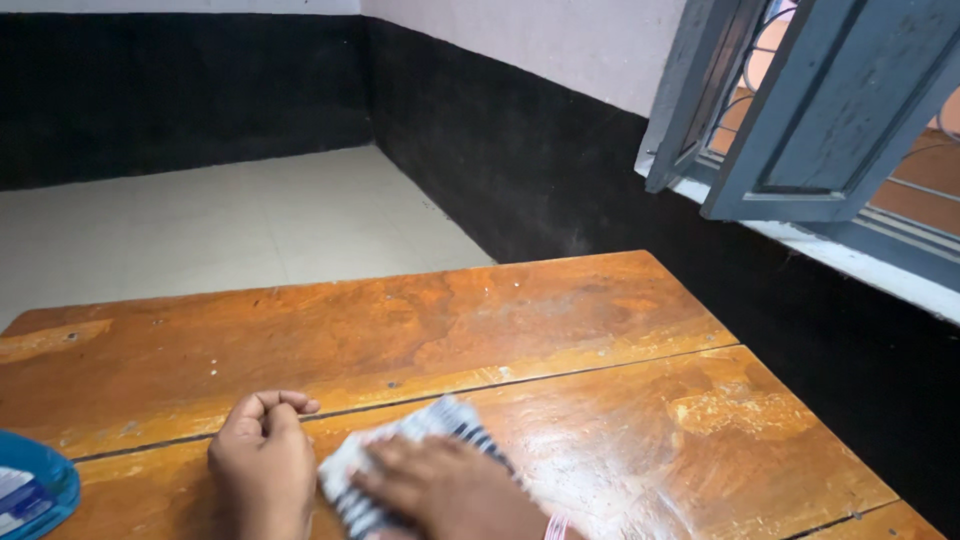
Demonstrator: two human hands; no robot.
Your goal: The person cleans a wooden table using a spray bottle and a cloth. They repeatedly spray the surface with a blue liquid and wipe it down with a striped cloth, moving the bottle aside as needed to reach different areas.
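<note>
Our right hand (445, 490) lies flat, fingers spread, pressing a striped grey-and-white cloth (425, 450) at the near edge of the table (560, 330) | our left hand (262, 455) is clenched, empty, touching the cloth's left edge | worn glossy orange-brown planks; blue container (35, 490) far left | pale floor (220, 220), black-banded walls, open grey shutters (800, 110).

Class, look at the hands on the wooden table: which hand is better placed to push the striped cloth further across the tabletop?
The right hand: it lies flat on the striped cloth. The left hand rests curled beside the cloth on the wooden table.
</note>
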